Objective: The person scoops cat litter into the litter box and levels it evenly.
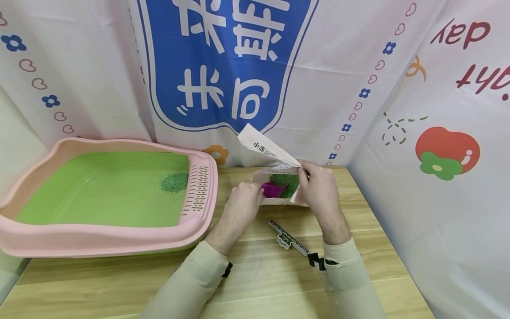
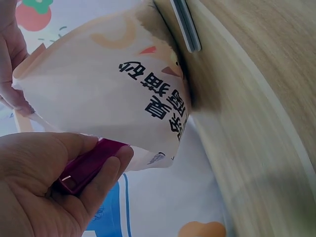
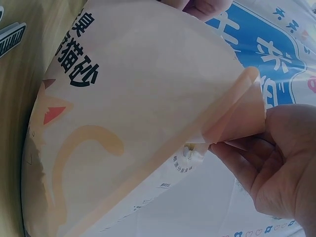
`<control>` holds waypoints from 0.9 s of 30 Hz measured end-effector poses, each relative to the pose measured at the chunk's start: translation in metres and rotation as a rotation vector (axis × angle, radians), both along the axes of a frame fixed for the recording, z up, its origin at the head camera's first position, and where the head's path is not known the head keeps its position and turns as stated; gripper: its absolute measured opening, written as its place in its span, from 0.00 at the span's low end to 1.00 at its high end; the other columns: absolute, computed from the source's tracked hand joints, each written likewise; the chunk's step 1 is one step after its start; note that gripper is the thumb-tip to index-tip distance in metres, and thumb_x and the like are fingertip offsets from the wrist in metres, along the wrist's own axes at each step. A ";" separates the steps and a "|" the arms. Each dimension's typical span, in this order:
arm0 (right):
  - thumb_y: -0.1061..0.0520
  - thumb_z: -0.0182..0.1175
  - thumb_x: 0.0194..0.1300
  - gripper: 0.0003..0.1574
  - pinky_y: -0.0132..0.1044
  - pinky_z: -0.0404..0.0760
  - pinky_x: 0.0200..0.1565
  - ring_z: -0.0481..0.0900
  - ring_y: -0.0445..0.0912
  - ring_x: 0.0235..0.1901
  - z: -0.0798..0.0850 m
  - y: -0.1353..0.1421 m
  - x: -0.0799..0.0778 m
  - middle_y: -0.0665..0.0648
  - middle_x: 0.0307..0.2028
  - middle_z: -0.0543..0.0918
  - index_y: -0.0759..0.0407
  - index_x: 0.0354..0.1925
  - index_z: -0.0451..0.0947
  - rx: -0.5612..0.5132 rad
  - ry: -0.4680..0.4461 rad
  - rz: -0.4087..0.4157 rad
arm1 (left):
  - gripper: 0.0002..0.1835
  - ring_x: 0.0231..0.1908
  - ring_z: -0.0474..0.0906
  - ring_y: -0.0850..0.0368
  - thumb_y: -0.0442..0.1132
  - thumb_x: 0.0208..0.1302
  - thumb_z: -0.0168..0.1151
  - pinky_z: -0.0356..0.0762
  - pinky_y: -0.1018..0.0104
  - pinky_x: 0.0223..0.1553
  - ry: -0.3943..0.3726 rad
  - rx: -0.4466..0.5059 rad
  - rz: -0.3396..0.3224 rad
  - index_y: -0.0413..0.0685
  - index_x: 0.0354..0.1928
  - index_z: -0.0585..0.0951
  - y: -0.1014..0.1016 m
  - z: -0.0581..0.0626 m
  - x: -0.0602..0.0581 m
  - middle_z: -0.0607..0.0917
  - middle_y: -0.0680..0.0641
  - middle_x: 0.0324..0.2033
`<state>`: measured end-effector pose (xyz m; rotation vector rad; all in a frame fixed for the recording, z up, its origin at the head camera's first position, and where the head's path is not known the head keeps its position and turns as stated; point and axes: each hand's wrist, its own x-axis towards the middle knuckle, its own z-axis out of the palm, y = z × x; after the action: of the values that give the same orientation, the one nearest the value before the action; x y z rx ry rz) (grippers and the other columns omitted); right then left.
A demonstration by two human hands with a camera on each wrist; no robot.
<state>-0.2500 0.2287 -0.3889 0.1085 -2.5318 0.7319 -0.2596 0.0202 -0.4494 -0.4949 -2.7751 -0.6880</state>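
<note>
A pale paper bag of cat litter [image 2: 103,84] stands open on the table, its printed side facing both wrist cameras. Inside it, green litter [image 1: 287,182] shows from above. My left hand [image 1: 243,203] is at the bag's left side and pinches the handle of a purple scoop [image 1: 272,190] between thumb and fingers. The scoop's blade lies inside the mouth, over or in the litter; how deep, I cannot tell. At the right edge of the opening, my right hand [image 1: 320,190] pinches the bag's rim, with a flap [image 1: 264,145] sticking up beside it.
On the left stands a large pink-rimmed litter box [image 1: 107,237] with a green floor and a small heap of green litter [image 1: 174,182] near its slotted right edge. A bag sealing clip [image 1: 288,238] lies on the wooden table [image 1: 255,288] before the bag. Printed cloth [image 1: 334,53] hangs behind.
</note>
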 end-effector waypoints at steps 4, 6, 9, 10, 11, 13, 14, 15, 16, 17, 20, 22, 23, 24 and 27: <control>0.60 0.63 0.86 0.18 0.57 0.96 0.37 0.98 0.62 0.39 0.000 0.000 0.000 0.68 0.54 0.98 0.59 0.64 0.95 -0.004 0.000 0.003 | 0.12 0.43 0.98 0.32 0.40 0.88 0.67 0.98 0.39 0.44 0.009 0.012 0.003 0.41 0.44 0.91 0.000 -0.002 -0.002 0.96 0.36 0.41; 0.60 0.63 0.87 0.18 0.58 0.97 0.40 0.99 0.63 0.42 0.001 0.000 0.000 0.68 0.54 0.97 0.59 0.64 0.95 -0.008 -0.003 0.004 | 0.10 0.44 0.98 0.32 0.40 0.88 0.68 0.98 0.38 0.45 0.017 0.011 -0.002 0.41 0.46 0.91 0.000 -0.004 -0.003 0.97 0.36 0.43; 0.59 0.63 0.87 0.18 0.59 0.97 0.42 0.99 0.63 0.44 0.001 0.000 0.001 0.68 0.55 0.98 0.59 0.64 0.95 -0.015 -0.008 0.005 | 0.08 0.45 0.98 0.32 0.40 0.87 0.69 0.98 0.38 0.46 0.026 0.004 -0.014 0.43 0.47 0.91 -0.001 -0.007 -0.004 0.97 0.36 0.45; 0.59 0.63 0.87 0.18 0.59 0.97 0.43 0.99 0.63 0.44 0.001 0.000 0.001 0.68 0.55 0.98 0.58 0.64 0.95 -0.017 -0.008 0.005 | 0.08 0.45 0.98 0.32 0.39 0.87 0.69 0.98 0.38 0.46 0.029 0.002 -0.020 0.44 0.47 0.90 -0.002 -0.008 -0.004 0.97 0.36 0.46; 0.59 0.63 0.87 0.18 0.59 0.97 0.43 0.99 0.63 0.44 0.001 0.000 0.001 0.67 0.54 0.98 0.58 0.64 0.95 -0.019 -0.008 0.007 | 0.07 0.46 0.98 0.32 0.39 0.86 0.70 0.98 0.38 0.47 0.031 0.002 -0.026 0.44 0.47 0.90 -0.002 -0.008 -0.005 0.97 0.37 0.46; 0.59 0.63 0.87 0.18 0.60 0.97 0.44 0.99 0.64 0.45 0.001 0.000 0.001 0.67 0.54 0.98 0.59 0.63 0.95 -0.021 -0.006 0.009 | 0.04 0.47 0.98 0.33 0.37 0.85 0.71 0.98 0.39 0.48 0.036 0.004 -0.038 0.45 0.48 0.91 -0.002 -0.009 -0.006 0.98 0.38 0.49; 0.59 0.63 0.86 0.18 0.60 0.98 0.44 1.00 0.64 0.45 0.002 -0.001 0.001 0.67 0.54 0.98 0.59 0.63 0.95 -0.021 -0.005 0.010 | 0.03 0.48 0.98 0.34 0.36 0.84 0.72 0.99 0.40 0.48 0.041 -0.002 -0.046 0.45 0.49 0.91 -0.002 -0.010 -0.007 0.98 0.38 0.50; 0.59 0.63 0.86 0.18 0.61 0.98 0.45 1.00 0.64 0.46 0.001 0.000 0.001 0.68 0.54 0.98 0.59 0.63 0.95 -0.021 -0.004 0.010 | 0.03 0.48 0.98 0.35 0.35 0.83 0.73 0.99 0.41 0.49 0.046 -0.010 -0.053 0.46 0.51 0.92 -0.002 -0.010 -0.008 0.98 0.40 0.51; 0.59 0.63 0.86 0.18 0.61 0.98 0.45 1.00 0.64 0.46 0.001 0.000 0.001 0.68 0.55 0.98 0.59 0.63 0.95 -0.019 -0.003 0.011 | 0.04 0.49 0.98 0.35 0.34 0.82 0.72 0.99 0.41 0.50 0.052 -0.024 -0.059 0.47 0.52 0.92 -0.002 -0.011 -0.009 0.98 0.40 0.53; 0.59 0.63 0.86 0.18 0.61 0.98 0.46 1.00 0.65 0.47 0.001 0.000 0.001 0.68 0.55 0.97 0.59 0.63 0.95 -0.018 -0.003 0.012 | 0.07 0.50 0.98 0.36 0.32 0.82 0.72 0.99 0.42 0.50 0.058 -0.039 -0.063 0.47 0.54 0.93 -0.002 -0.012 -0.010 0.98 0.41 0.54; 0.59 0.63 0.86 0.18 0.62 0.98 0.46 1.00 0.65 0.47 0.001 0.000 0.001 0.68 0.55 0.97 0.59 0.63 0.95 -0.015 -0.003 0.012 | 0.13 0.51 0.99 0.37 0.27 0.80 0.70 0.99 0.43 0.51 0.073 -0.095 -0.065 0.48 0.58 0.93 -0.001 -0.014 -0.013 0.98 0.43 0.58; 0.59 0.63 0.86 0.18 0.61 0.97 0.45 0.99 0.64 0.46 0.002 0.000 0.001 0.67 0.55 0.98 0.59 0.63 0.95 -0.013 -0.001 0.013 | 0.16 0.51 0.99 0.37 0.25 0.79 0.69 0.99 0.43 0.52 0.078 -0.121 -0.062 0.49 0.59 0.93 -0.001 -0.016 -0.015 0.98 0.43 0.58; 0.59 0.63 0.86 0.18 0.61 0.97 0.45 0.99 0.64 0.45 0.002 0.000 0.001 0.67 0.55 0.98 0.59 0.63 0.95 -0.012 -0.001 0.013 | 0.16 0.51 0.99 0.36 0.24 0.78 0.69 1.00 0.43 0.52 0.076 -0.132 -0.061 0.48 0.59 0.93 -0.001 -0.016 -0.015 0.98 0.42 0.57; 0.59 0.63 0.86 0.18 0.60 0.97 0.44 0.99 0.64 0.44 0.002 0.000 0.001 0.67 0.55 0.98 0.59 0.63 0.95 -0.012 -0.001 0.013 | 0.15 0.50 0.99 0.36 0.24 0.78 0.69 1.00 0.43 0.51 0.071 -0.141 -0.060 0.48 0.58 0.93 0.000 -0.016 -0.016 0.98 0.41 0.56; 0.59 0.63 0.87 0.18 0.59 0.97 0.42 0.99 0.63 0.43 0.002 -0.001 0.001 0.67 0.55 0.98 0.58 0.64 0.95 -0.010 -0.010 0.010 | 0.10 0.47 0.98 0.36 0.26 0.80 0.70 0.99 0.43 0.49 0.055 -0.157 -0.060 0.45 0.54 0.91 0.001 -0.015 -0.016 0.98 0.38 0.49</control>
<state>-0.2491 0.2281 -0.3870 0.1150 -2.5385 0.7504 -0.2757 0.0211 -0.4642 -0.6199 -2.7849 -0.4634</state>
